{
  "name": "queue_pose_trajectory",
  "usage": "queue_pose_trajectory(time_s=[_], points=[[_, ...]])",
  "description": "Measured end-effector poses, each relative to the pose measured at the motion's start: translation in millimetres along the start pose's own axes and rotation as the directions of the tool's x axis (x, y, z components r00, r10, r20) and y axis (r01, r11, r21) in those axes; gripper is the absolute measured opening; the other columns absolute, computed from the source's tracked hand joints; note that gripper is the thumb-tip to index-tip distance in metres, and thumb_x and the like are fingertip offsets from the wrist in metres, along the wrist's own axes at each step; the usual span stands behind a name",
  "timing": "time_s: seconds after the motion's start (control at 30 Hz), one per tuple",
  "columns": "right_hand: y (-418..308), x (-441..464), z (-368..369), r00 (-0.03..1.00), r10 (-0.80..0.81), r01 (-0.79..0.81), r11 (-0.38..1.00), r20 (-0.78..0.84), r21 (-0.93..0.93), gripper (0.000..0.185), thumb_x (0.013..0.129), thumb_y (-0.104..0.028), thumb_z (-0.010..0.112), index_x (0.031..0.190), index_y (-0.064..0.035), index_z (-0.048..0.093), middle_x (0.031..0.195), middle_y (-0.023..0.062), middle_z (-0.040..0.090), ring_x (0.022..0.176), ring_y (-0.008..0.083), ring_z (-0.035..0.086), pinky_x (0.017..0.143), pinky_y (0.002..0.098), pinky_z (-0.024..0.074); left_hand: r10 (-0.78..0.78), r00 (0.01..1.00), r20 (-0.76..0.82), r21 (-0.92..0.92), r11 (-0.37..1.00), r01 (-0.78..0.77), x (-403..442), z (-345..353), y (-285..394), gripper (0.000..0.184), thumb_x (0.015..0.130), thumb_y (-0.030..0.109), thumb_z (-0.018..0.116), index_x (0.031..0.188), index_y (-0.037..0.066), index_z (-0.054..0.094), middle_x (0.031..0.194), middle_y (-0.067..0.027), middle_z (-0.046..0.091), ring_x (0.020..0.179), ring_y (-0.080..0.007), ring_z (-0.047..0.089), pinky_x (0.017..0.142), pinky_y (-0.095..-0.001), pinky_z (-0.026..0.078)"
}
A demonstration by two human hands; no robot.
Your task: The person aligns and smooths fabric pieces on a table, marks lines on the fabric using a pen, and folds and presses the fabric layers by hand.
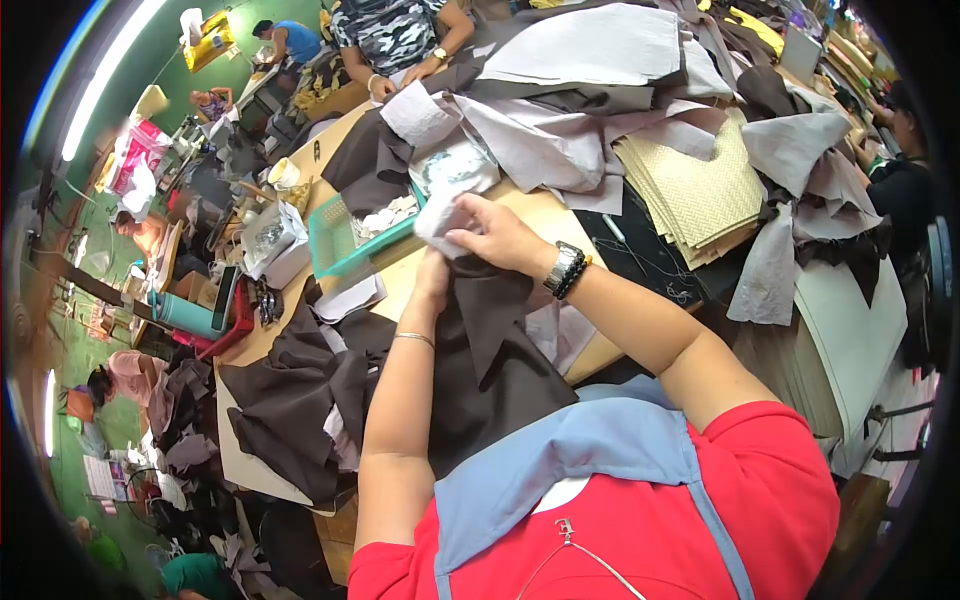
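Note:
A dark brown fabric piece (495,318) with a pale backing hangs between my hands and spreads down towards my lap. My right hand (500,238) pinches its pale folded upper end (437,222) between thumb and fingers. Lower down, my left hand (434,278) is closed on the same piece from the left side, its fingertips partly hidden by the cloth. Just beyond my hands stands a green plastic basket (340,262) holding small whitish pieces (388,217). A clear plastic bag (455,165) lies behind it.
Brown cloth (290,390) is heaped on the table at left. Pale-backed fabric (590,50) covers the far side, near a person in a camouflage shirt (390,35). Stacked woven yellow sheets (700,185) lie at right. A white box (275,245) stands at left.

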State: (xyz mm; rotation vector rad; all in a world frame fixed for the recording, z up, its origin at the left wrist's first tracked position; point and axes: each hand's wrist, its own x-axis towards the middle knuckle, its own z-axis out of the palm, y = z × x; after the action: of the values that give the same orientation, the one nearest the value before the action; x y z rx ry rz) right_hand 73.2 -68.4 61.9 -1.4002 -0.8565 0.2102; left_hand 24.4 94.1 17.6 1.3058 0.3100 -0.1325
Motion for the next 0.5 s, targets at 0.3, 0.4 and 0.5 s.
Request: queue_pose_trajectory(time_s=[0.3,0.4,0.5], points=[[-55,-17,0,0.988,-0.061,-0.001,0.918,0.144,0.397,0.039,0.098,-0.004,0.058,0.135,-0.0001,0.049,0.126,0.0054,0.061,0.114,0.0103,0.057,0.098,0.0274,0.0470,0.250,0.962,0.110,-0.362,0.911,-0.196,-45,-39,2,0.049,0.097,0.033,0.058,0.137,0.006,0.049,0.131,-0.0094,0.059,0.116,-0.0228,0.060,0.098,-0.0404,0.049],[-52,-28,13,1.000,-0.004,0.012,0.904,-0.019,0.427,0.033,0.097,-0.002,0.058,0.129,0.0008,0.051,0.117,0.0043,0.064,0.104,0.0086,0.060,0.089,0.0257,0.0496,0.523,0.845,-0.112,-0.181,0.825,-0.535,-79,-51,15,0.034,0.100,0.022,0.056,0.129,0.005,0.052,0.125,-0.0092,0.061,0.112,-0.0205,0.061,0.095,-0.0367,0.048],[-29,-44,39,0.999,-0.003,0.015,0.931,-0.034,0.365,0.032,0.096,-0.006,0.061,0.125,0.0012,0.051,0.105,0.0037,0.065,0.096,0.0076,0.061,0.080,0.0262,0.0510,0.576,0.776,-0.258,-0.008,0.802,-0.598,-123,-68,11,0.028,0.100,0.021,0.056,0.122,0.004,0.054,0.117,-0.0079,0.063,0.108,-0.0191,0.061,0.092,-0.0337,0.050]])
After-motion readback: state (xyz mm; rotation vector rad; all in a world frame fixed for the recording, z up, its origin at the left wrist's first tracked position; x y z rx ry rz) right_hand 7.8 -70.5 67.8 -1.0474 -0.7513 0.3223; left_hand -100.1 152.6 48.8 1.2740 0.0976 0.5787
